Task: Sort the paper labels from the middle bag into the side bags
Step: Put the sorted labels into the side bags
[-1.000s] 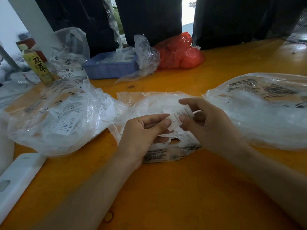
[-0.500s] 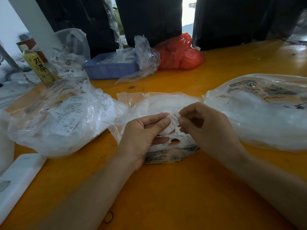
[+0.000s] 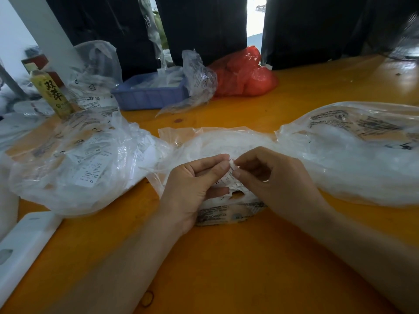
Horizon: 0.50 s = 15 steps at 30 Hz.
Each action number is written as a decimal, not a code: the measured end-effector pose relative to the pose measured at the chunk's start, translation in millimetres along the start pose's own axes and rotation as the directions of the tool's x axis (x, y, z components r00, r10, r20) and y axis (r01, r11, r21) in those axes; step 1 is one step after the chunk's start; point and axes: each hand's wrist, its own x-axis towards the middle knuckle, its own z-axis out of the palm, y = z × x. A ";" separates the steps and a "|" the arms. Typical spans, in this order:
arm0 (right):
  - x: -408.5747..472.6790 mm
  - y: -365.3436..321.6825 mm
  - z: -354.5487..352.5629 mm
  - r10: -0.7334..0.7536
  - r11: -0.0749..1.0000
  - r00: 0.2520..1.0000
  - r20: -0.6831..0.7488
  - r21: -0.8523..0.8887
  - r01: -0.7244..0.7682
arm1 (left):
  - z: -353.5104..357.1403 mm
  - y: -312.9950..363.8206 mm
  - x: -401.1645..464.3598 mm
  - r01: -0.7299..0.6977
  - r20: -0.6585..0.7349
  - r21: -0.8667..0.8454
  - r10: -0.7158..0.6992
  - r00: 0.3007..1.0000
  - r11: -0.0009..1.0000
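Observation:
A clear middle bag [image 3: 224, 141] lies on the orange table just beyond my hands. My left hand [image 3: 195, 186] and my right hand [image 3: 276, 180] meet over its near end, and both pinch small white paper labels [image 3: 230, 175] between thumb and fingers. More labels lie under my hands, partly hidden. The left bag [image 3: 74, 164] is clear and full of printed labels, some marked XL and XS. The right bag [image 3: 353, 155] is clear with black print on top and whitish contents.
At the back stand a blue tray [image 3: 149, 94] with plastic in it, a red bag [image 3: 244, 75] and a yellow-green bottle [image 3: 51, 91]. A white flat object [image 3: 25, 245] lies at the near left. A rubber band [image 3: 147, 299] lies by my left forearm.
My right hand has curled in and come closer to my left hand. The label it held flat and facing up now stands almost on edge between both hands' fingertips.

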 end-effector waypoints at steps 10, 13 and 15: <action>16.7 0.1 -31.5 0.012 0.987 0.972 -0.234 -0.152 -0.048 | -32.3 28.1 2.4 -0.417 -0.063 0.734 0.664 0.745 0.537; 33.4 23.3 -71.1 0.072 0.744 0.980 -0.184 -0.644 -0.176 | -94.9 58.8 17.1 -0.179 -0.091 0.968 0.906 0.413 0.179; 40.5 38.0 -92.1 0.254 0.560 0.958 -0.132 -0.788 -0.257 | -141.8 69.0 22.9 0.051 -0.277 0.956 0.826 0.491 0.290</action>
